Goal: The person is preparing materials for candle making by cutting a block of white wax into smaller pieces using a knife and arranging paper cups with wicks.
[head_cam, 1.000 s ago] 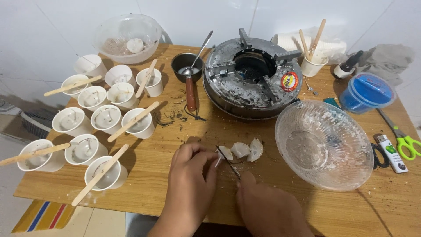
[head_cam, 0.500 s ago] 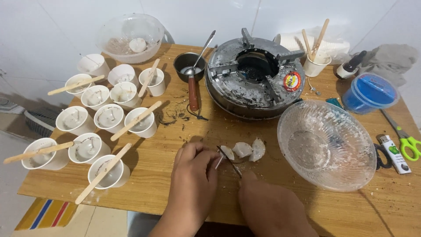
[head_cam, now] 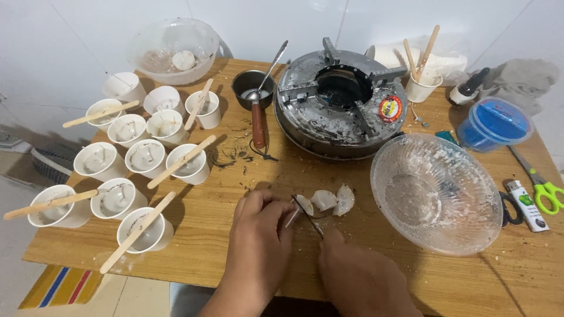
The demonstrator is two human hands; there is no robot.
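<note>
Waxy white chunks point(head_cam: 326, 200) lie on the table point(head_cam: 411, 276) just ahead of both hands, three pieces side by side. The left hand point(head_cam: 258, 246) has its grip curled, fingertips pinched at the leftmost chunk. The right hand point(head_cam: 358, 276) is clenched on a thin metal blade point(head_cam: 308, 216), whose tip angles up and left to the same chunk, so blade and left fingertips meet there.

Just right of the chunks sits a large clear glass bowl point(head_cam: 437, 196), dusted inside with white residue. Beyond it, near the right edge, lie a lighter point(head_cam: 527, 205), green-handled scissors point(head_cam: 537, 182) and a blue lidded tub point(head_cam: 493, 124). Behind the chunks stands a round metal gas stove point(head_cam: 341, 105), blackened and flecked. To its left is a small dark pot point(head_cam: 249, 88) holding a spoon point(head_cam: 267, 70), with the pot's wooden handle pointing toward the hands.

Left of the hands, a cluster of white paper cups point(head_cam: 147, 155) fills that side of the table, most holding pale set wax, several with wooden sticks point(head_cam: 181, 161) laid across their rims. At the far left corner stands another clear bowl point(head_cam: 173, 50) with a white lump in it. Behind the stove, a cup with upright sticks point(head_cam: 423, 82) and a small dark bottle point(head_cam: 469, 87) stand near the wall.
</note>
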